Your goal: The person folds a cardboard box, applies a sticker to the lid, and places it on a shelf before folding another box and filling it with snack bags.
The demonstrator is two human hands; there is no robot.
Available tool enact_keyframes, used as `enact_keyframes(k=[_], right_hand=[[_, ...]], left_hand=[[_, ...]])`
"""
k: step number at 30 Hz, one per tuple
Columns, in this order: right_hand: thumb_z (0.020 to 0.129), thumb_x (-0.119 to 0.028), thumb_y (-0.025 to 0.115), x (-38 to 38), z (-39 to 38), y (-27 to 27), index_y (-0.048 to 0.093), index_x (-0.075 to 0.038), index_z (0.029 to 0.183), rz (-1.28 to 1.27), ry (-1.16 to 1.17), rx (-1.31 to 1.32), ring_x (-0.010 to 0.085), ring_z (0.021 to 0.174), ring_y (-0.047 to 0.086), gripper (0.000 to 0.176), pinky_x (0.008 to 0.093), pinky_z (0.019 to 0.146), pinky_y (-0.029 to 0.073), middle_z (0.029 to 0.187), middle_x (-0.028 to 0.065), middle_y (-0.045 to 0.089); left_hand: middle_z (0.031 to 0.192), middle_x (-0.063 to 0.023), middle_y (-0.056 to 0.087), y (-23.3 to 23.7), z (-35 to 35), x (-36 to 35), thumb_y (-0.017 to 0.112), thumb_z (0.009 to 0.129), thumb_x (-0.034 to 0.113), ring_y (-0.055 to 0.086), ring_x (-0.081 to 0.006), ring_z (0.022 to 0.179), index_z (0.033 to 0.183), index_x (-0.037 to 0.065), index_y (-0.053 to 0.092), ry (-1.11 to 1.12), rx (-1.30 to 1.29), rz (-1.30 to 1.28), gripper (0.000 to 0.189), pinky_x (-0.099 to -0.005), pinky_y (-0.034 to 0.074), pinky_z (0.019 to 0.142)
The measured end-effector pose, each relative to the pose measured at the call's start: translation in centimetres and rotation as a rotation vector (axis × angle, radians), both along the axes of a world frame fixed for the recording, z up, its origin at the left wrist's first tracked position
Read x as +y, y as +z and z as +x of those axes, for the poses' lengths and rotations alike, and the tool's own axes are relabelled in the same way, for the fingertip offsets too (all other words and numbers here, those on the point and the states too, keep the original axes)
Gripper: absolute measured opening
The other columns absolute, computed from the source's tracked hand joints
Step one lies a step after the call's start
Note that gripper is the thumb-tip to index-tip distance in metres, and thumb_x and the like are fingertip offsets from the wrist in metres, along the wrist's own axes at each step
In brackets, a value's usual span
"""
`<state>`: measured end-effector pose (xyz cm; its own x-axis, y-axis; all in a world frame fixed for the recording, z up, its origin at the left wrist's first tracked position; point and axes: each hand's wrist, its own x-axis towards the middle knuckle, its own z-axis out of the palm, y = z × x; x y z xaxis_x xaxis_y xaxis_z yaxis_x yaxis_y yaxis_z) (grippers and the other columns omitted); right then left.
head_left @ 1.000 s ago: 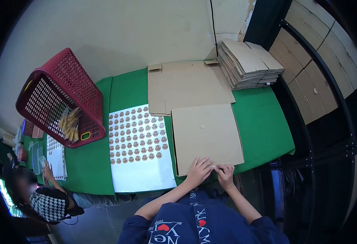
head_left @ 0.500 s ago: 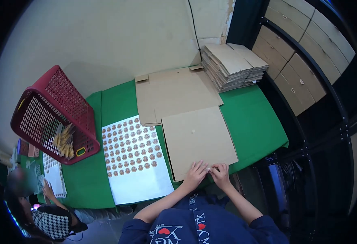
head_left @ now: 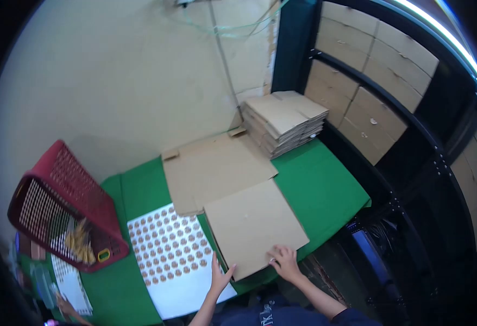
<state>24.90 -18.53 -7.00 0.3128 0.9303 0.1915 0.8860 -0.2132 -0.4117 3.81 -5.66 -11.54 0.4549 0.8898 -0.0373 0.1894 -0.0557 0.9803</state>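
The flat cardboard box [head_left: 256, 225] lies on the green-covered counter [head_left: 325, 185], close to its front edge. The left hand [head_left: 219, 278] is open, thumb apart from the fingers, at the box's near left corner. The right hand [head_left: 286, 264] has bent fingers at the near edge; a small pale spot shows by its fingertips, but whether they pinch anything I cannot tell.

A hard pull towards the body could tip the box off the counter, as little cloth lies in front of it. The left hand also reaches over the sheet of round stickers [head_left: 176, 293], so a sideways sweep could crease or drag it. Pushing the box away could shift the flattened cardboard [head_left: 217, 171] just behind, and a knock there might unsettle the unevenly stacked cartons [head_left: 284, 117].
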Motion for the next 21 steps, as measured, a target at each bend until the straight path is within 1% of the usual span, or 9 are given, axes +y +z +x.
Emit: enact_keyframes(k=[1, 3, 5, 7, 9, 11, 13, 17, 21], right_hand=[[0.071, -0.023, 0.064, 0.1, 0.4, -1.2, 0.059, -0.018, 0.104, 0.026, 0.021, 0.024, 0.028, 0.104, 0.044, 0.033, 0.0416, 0.089, 0.031, 0.11, 0.0094, 0.05], [0.072, -0.018, 0.061, 0.0, 2.0, -1.1, 0.059, -0.014, 0.103, 0.068, -0.011, 0.116, 0.0278, 0.104, 0.044, 0.031, 0.0402, 0.09, 0.031, 0.11, 0.0095, 0.049], [0.072, -0.016, 0.06, -0.5, 4.0, -0.3, 0.059, -0.012, 0.103, 0.135, -0.152, 0.168, 0.0273, 0.104, 0.044, 0.031, 0.0396, 0.09, 0.031, 0.11, 0.0098, 0.049], [0.073, -0.023, 0.061, -1.0, 6.4, -0.5, 0.055, -0.008, 0.109, 0.166, -0.395, 0.167, 0.0298, 0.108, 0.043, 0.039, 0.0408, 0.092, 0.032, 0.116, 0.0144, 0.047], [0.074, -0.029, 0.062, -1.4, 9.0, -2.2, 0.052, -0.006, 0.113, 0.226, -0.59, 0.225, 0.0321, 0.113, 0.041, 0.046, 0.0417, 0.094, 0.031, 0.12, 0.0172, 0.046], [0.08, -0.039, 0.058, -2.1, 10.7, -5.2, 0.036, 0.004, 0.126, 0.102, -0.524, 0.975, 0.028, 0.117, 0.04, 0.067, 0.034, 0.098, 0.03, 0.128, 0.02, 0.041], [0.083, -0.037, 0.056, -3.4, 11.2, -7.1, 0.039, 0.003, 0.125, 0.273, -0.414, 1.055, 0.0228, 0.114, 0.043, 0.061, 0.0322, 0.096, 0.031, 0.125, 0.0165, 0.044], [0.083, -0.032, 0.057, -10.6, 11.0, -0.5, 0.048, 0.001, 0.119, 0.233, -0.428, 1.216, 0.0144, 0.106, 0.047, 0.05, 0.0278, 0.092, 0.035, 0.113, 0.0098, 0.054], [0.088, -0.03, 0.048, -19.3, 12.6, 4.2, 0.056, -0.005, 0.104, 0.836, -0.534, 1.529, 0.0106, 0.09, 0.051, 0.03, 0.0261, 0.082, 0.039, 0.09, 0.003, 0.057]], left_hand=[[0.132, -0.023, 0.025, -0.4, 0.3, 0.2, 0.069, 0.071, 0.023, 0.029, -0.0327, 0.122, 0.133, -0.004, 0.014, -0.009, -0.177, -0.275, 0.087, -0.0396, 0.026, 0.1], [0.134, -0.0213, 0.024, -2.7, 0.4, 0.7, 0.067, 0.073, 0.019, 0.03, -0.0287, 0.121, 0.134, -0.003, 0.009, -0.115, -0.042, -0.135, 0.087, -0.0354, 0.027, 0.1], [0.134, -0.0208, 0.024, -1.4, 1.5, 0.2, 0.067, 0.073, 0.016, 0.031, -0.0285, 0.121, 0.135, -0.001, 0.007, -0.034, -0.05, -0.14, 0.088, -0.0336, 0.027, 0.099], [0.138, -0.0212, 0.014, -0.8, 2.2, 0.2, 0.071, 0.07, 0.021, 0.026, -0.0281, 0.125, 0.136, 0.003, 0.002, -0.005, -0.181, -0.374, 0.097, -0.0361, 0.025, 0.101], [0.139, -0.0201, 0.014, 0.7, 2.6, -0.3, 0.069, 0.071, 0.022, 0.024, -0.0283, 0.125, 0.137, 0.003, 0.004, 0.014, -0.208, -0.413, 0.094, -0.0363, 0.024, 0.101], [0.14, -0.0189, 0.013, 2.8, 3.1, -1.0, 0.068, 0.072, 0.022, 0.023, -0.0285, 0.126, 0.137, 0.004, 0.006, 0.01, -0.191, -0.354, 0.092, -0.0366, 0.023, 0.102], [0.141, -0.0177, 0.013, 5.4, 3.5, -1.7, 0.066, 0.073, 0.022, 0.021, -0.0287, 0.127, 0.137, 0.004, 0.008, -0.013, -0.18, -0.274, 0.089, -0.0369, 0.022, 0.102], [0.142, -0.0153, 0.012, 10.7, 4.8, -3.9, 0.063, 0.075, 0.023, 0.018, -0.0291, 0.128, 0.138, 0.005, 0.012, -0.113, -0.201, -0.189, 0.083, -0.0374, 0.02, 0.103], [0.14, -0.0168, 0.019, 15.6, 10.1, -7.9, 0.058, 0.078, 0.023, 0.022, -0.0301, 0.127, 0.138, 0.003, 0.012, -0.343, -0.285, -0.29, 0.078, -0.0382, 0.02, 0.103]])
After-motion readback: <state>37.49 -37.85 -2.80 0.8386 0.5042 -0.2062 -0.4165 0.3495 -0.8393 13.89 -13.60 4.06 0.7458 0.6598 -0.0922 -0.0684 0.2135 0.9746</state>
